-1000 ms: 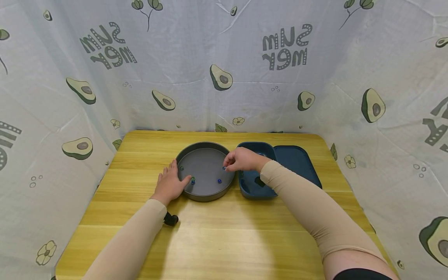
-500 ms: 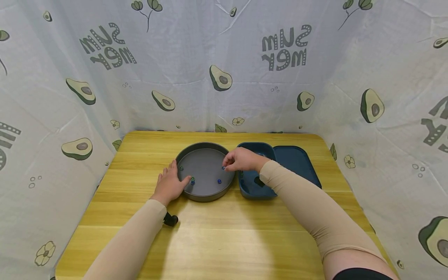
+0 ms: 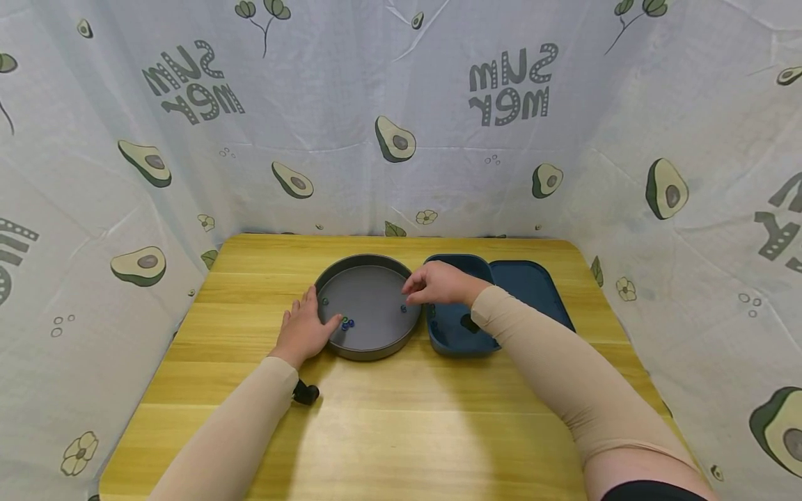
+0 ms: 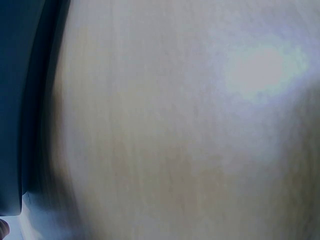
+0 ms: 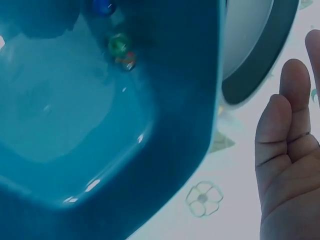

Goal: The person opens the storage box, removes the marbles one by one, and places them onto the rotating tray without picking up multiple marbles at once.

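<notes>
A round dark grey pan [image 3: 370, 278] stands on the wooden table with several small marbles in it. My left hand [image 3: 303, 330] rests against its left side, fingers straight outside and thumb over the rim. A small cluster of blue and green marbles [image 3: 346, 325] lies close to that thumb. Over the right rim hovers my right hand [image 3: 441, 284], fingers apart from the thumb, holding nothing that I can see. Just below its fingertips, a blue marble [image 3: 404, 308] lies in the pan. The right wrist view shows these fingers [image 5: 272, 125] extended.
Right of the pan stands a deep blue container [image 3: 460, 344], partly under my right forearm. Marbles [image 5: 119, 45] lie inside it. A flat blue lid or tray [image 3: 532, 292] lies beside it. A black device [image 3: 305, 393] sits at my left wrist. Patterned curtain [image 3: 338, 90] surrounds the table.
My right hand has let go of a blue marble, which now lies in the pan, and has drawn slightly right. Another blue marble has rolled left to the cluster. My left hand stays put.
</notes>
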Tool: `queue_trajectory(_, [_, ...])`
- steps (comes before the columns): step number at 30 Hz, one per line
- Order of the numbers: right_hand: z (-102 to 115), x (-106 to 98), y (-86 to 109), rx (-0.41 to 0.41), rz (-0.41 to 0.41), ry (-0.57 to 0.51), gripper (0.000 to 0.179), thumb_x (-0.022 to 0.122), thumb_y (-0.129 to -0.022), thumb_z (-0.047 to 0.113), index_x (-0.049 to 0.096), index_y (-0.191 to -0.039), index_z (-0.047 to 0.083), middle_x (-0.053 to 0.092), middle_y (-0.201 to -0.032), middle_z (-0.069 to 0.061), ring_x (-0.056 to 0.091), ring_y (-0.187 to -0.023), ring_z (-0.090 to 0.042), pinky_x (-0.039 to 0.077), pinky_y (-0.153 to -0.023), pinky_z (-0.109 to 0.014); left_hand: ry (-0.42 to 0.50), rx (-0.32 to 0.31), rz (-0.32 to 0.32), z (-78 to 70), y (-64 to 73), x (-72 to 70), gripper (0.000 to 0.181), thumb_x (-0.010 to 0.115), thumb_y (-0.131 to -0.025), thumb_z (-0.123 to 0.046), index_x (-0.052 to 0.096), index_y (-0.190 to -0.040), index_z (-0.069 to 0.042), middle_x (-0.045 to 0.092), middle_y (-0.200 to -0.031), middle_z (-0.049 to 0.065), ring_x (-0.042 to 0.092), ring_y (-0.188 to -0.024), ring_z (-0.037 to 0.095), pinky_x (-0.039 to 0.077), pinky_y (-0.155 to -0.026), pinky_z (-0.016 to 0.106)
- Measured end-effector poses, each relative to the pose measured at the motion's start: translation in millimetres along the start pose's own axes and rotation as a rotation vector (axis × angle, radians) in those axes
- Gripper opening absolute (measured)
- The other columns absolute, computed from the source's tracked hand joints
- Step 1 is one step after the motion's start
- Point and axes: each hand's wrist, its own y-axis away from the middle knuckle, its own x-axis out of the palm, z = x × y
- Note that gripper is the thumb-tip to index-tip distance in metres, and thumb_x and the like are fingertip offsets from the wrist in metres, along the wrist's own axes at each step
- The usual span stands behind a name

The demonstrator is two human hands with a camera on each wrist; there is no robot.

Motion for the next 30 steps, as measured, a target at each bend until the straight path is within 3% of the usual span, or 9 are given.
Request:
queue_trajectory(5, [-14.3, -5.2, 12.8, 0.044, 0.028, 0.038, 0.022, 0.076, -0.098, 0.021, 0.081, -0.117, 0.01, 0.081, -0.107, 0.0, 0.074, -0.098, -0.015, 0.061, -0.091, -0.037, -0.003, 0.005, -0.002, 0.3, -1.4, 0.3, 0.101, 0.055, -0.104, -0.058, 0.0, -0.17, -0.005, 0.01, -0.177, 0.02, 0.009, -0.161, 0.052, 0.004, -0.13, 0.069])
queue_trajectory(16, [-39.9, 10.5, 29.7, 0.138, 0.228, 0.239, 0.017, 0.081, -0.093, 0.019, 0.082, -0.109, 0.016, 0.078, -0.108, 0.004, 0.07, -0.096, -0.011, 0.061, -0.091, -0.036, 0.004, 0.001, -0.001, 1.3, -2.3, 1.2, 0.101, 0.055, -0.104, -0.059, 0.0, -0.17, -0.006, 0.01, -0.177, 0.02, 0.008, -0.161, 0.052, 0.004, -0.129, 0.07])
queue_trajectory(24, [-40.8, 30.8, 29.3, 0.076, 0.316, 0.352, 0.018, 0.083, -0.089, 0.014, 0.083, -0.106, 0.017, 0.079, -0.102, 0.005, 0.069, -0.088, -0.007, 0.061, -0.08, -0.028, 0.009, 0.006, 0.004, 0.7, -1.4, 0.4, 0.1, 0.055, -0.105, -0.056, -0.001, -0.17, -0.005, 0.009, -0.177, 0.02, 0.007, -0.161, 0.053, 0.003, -0.129, 0.07])
queue_trajectory(30, [-41.8, 38.8, 25.5, 0.062, 0.339, 0.373, 0.02, 0.079, -0.09, 0.006, 0.084, -0.105, 0.019, 0.079, -0.099, 0.007, 0.07, -0.089, -0.007, 0.061, -0.081, -0.027, 0.012, 0.005, 0.002, 0.2, -1.6, -0.1, 0.1, 0.056, -0.104, -0.056, 0.0, -0.17, -0.005, 0.01, -0.177, 0.02, 0.007, -0.161, 0.053, 0.003, -0.129, 0.07])
